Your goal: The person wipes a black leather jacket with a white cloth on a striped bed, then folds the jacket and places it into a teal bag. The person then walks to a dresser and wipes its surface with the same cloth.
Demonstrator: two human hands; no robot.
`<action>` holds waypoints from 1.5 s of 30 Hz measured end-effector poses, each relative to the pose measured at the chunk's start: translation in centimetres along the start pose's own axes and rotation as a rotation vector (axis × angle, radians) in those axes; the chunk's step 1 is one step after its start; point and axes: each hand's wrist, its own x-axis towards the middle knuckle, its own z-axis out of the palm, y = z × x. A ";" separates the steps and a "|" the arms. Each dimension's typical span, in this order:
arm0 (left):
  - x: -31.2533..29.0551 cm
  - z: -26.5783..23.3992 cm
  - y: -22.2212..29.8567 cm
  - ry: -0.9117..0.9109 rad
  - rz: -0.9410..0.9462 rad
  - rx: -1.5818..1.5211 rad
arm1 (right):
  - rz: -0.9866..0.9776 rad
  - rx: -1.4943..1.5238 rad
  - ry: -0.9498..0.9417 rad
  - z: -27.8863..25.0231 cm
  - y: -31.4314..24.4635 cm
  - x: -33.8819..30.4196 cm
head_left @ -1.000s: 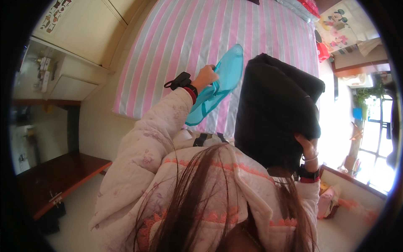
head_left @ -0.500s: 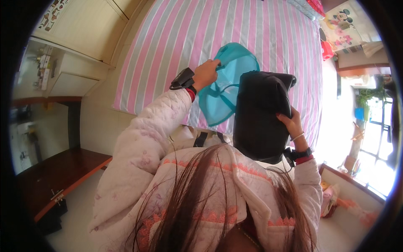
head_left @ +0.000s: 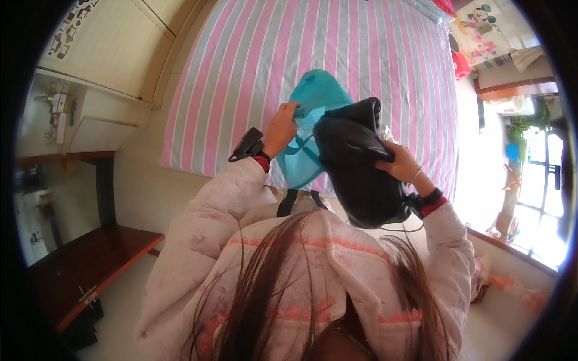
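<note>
My left hand (head_left: 281,127) pinches the edge of a thin, see-through teal bag (head_left: 321,93), which droops over the near edge of the striped bed. In my right hand (head_left: 401,163) is a soft black bag (head_left: 359,180), gripped by its folded upper right side. The black bag is tilted, its top leaning over the right part of the teal bag and hiding some of it. Teal straps show between my left hand and the black bag. Something whitish and crumpled peeks out behind the black bag near my right hand; its kind is unclear.
A bed (head_left: 241,90) with a pink, grey and white striped sheet spreads in front of me. Pale cabinets (head_left: 114,48) stand at the left, above a dark reddish wooden board (head_left: 96,265). A red object (head_left: 461,65) and a bright window (head_left: 539,204) lie to the right.
The black bag has tipped leftward, and its top now overlaps more of the teal bag. My left hand has shifted slightly left and down with the teal bag; my right hand has moved left a little.
</note>
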 end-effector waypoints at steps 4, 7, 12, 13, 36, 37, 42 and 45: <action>-0.3 -0.7 -0.4 -0.031 -0.023 0.019 | -0.028 -0.370 -0.023 2.6 -0.8 0.9; 0.7 0.3 0.4 -0.001 -0.094 0.006 | -0.130 -0.685 -0.204 3.6 -2.8 1.7; 1.4 0.5 1.5 -0.004 0.045 -0.057 | -0.125 -0.567 -0.394 3.6 -2.1 6.4; 1.1 0.0 1.4 -0.043 0.020 -0.028 | -0.092 -0.483 -0.350 3.5 -1.1 7.6; -9.5 1.6 -9.2 -0.095 -0.588 0.181 | 0.587 1.110 0.142 7.0 5.3 11.5; -9.6 1.6 -9.0 -0.069 -0.526 0.211 | 0.617 1.102 0.227 7.3 5.4 11.5; -12.1 1.9 -7.3 -0.123 -0.493 0.185 | 0.632 1.245 0.438 8.4 5.6 10.8; -13.3 3.0 -7.9 -0.052 -0.539 0.151 | 0.624 1.277 0.377 9.2 6.0 9.7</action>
